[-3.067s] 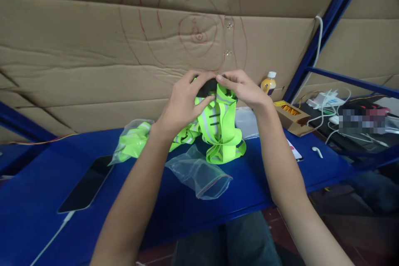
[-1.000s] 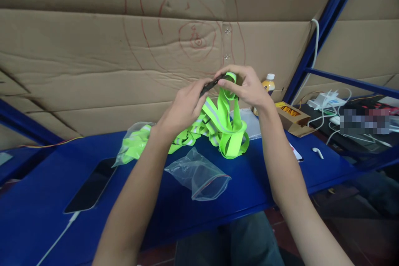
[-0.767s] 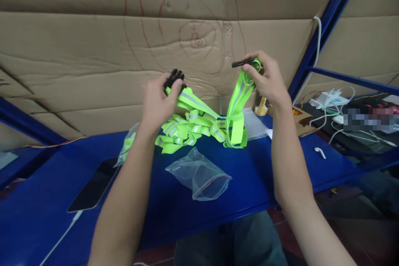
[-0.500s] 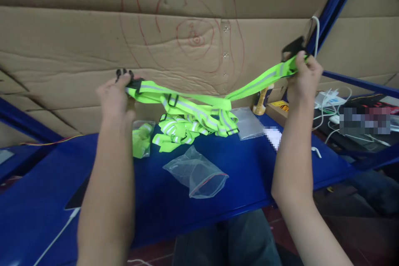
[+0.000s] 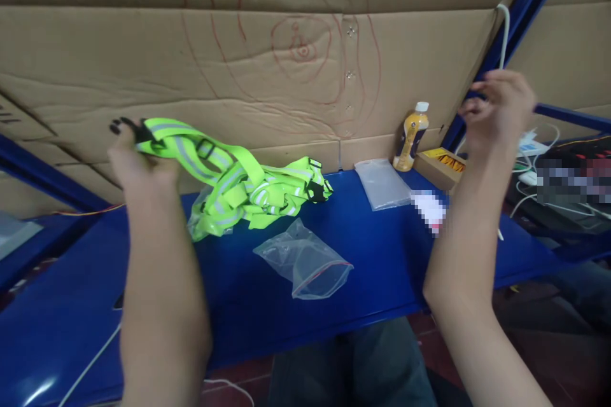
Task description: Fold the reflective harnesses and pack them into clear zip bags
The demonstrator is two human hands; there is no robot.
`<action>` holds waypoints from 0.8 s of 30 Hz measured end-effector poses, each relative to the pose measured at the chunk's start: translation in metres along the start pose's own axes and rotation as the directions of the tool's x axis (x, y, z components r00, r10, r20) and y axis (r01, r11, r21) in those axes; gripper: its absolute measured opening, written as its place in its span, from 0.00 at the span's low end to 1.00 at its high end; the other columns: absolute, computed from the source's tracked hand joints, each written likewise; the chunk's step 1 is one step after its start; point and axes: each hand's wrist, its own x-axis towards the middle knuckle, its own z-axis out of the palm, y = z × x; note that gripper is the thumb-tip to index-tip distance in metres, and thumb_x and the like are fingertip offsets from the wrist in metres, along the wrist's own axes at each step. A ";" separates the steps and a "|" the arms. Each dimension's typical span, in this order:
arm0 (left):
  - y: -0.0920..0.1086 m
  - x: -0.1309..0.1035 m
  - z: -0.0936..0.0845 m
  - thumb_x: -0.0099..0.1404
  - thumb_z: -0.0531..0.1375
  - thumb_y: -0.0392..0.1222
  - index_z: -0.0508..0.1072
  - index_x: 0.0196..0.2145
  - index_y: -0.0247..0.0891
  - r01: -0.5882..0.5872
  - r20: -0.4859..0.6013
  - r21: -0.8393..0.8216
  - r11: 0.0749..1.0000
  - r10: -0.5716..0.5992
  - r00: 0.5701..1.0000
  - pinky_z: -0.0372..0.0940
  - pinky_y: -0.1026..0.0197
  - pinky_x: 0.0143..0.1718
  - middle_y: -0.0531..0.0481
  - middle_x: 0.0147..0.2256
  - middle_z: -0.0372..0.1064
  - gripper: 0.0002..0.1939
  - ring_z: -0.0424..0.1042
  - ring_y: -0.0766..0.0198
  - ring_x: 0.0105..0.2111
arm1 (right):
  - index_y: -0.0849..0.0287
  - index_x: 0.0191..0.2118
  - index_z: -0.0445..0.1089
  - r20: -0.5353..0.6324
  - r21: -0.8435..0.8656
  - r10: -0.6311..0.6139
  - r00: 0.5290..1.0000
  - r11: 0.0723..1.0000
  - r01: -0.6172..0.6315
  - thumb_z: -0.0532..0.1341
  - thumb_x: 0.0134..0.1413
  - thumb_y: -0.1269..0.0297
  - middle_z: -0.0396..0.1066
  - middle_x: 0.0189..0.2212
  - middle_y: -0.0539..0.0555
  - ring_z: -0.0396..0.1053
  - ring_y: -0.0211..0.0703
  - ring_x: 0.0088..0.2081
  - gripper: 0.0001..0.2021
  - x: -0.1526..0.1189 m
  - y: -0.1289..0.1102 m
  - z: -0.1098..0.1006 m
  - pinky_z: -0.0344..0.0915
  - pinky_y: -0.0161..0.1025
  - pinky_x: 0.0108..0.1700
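Observation:
My left hand (image 5: 146,156) is closed on the black buckle end of a neon-green reflective harness (image 5: 238,168) with silver stripes. From there the straps droop to the right, onto a tangled heap on the blue table; where the held harness ends within the heap is hard to tell. A black buckle (image 5: 316,192) lies at the heap's right side. Raised at the right, my right hand (image 5: 501,105) holds nothing, its fingers loosely bent and apart. In front of the heap lies a clear zip bag (image 5: 305,261) with a red seal line.
A blue table (image 5: 382,286) stands against a cardboard wall (image 5: 143,57) with red drawn rings. At the back right are a flat stack of clear bags (image 5: 382,184), a juice bottle (image 5: 411,137) and a small open carton (image 5: 442,165). A blue post (image 5: 539,6) rises behind my right hand.
My right hand has let go of its strap end and moved right and slightly up. That end has dropped onto the heap. My left hand has moved left and down with the buckle.

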 end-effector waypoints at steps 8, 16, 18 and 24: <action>0.034 -0.082 0.067 0.79 0.53 0.31 0.70 0.34 0.36 0.259 0.267 -0.371 0.892 -0.164 0.949 0.73 0.62 0.47 0.53 0.27 0.73 0.13 0.74 0.69 0.33 | 0.64 0.41 0.79 0.876 -0.440 0.473 0.095 0.704 0.557 0.69 0.64 0.51 0.82 0.38 0.61 0.78 0.48 0.38 0.17 -0.148 0.005 0.150 0.68 0.38 0.38; 0.033 -0.065 0.060 0.74 0.58 0.34 0.71 0.32 0.37 0.145 0.277 -0.346 0.927 -0.046 0.960 0.74 0.62 0.46 0.51 0.31 0.72 0.11 0.75 0.66 0.34 | 0.63 0.35 0.76 0.724 -0.545 0.690 -0.015 0.585 0.601 0.75 0.51 0.63 0.81 0.34 0.56 0.74 0.42 0.30 0.11 -0.170 0.037 0.162 0.62 0.34 0.29; 0.029 -0.056 0.058 0.75 0.57 0.35 0.71 0.32 0.39 0.100 0.216 -0.353 0.930 -0.023 0.976 0.75 0.62 0.46 0.51 0.31 0.72 0.11 0.75 0.66 0.35 | 0.62 0.32 0.74 0.734 -0.547 0.679 0.008 0.585 0.599 0.72 0.54 0.66 0.78 0.31 0.53 0.72 0.40 0.29 0.08 -0.157 0.030 0.155 0.60 0.34 0.28; 0.032 -0.014 0.022 0.79 0.49 0.45 0.65 0.36 0.43 -0.109 0.085 -0.265 0.958 0.136 0.987 0.73 0.62 0.56 0.50 0.41 0.72 0.12 0.77 0.65 0.47 | 0.58 0.38 0.71 0.679 -0.534 0.356 0.643 0.840 0.099 0.57 0.63 0.75 0.67 0.24 0.47 0.63 0.39 0.24 0.07 -0.092 0.012 0.121 0.59 0.36 0.28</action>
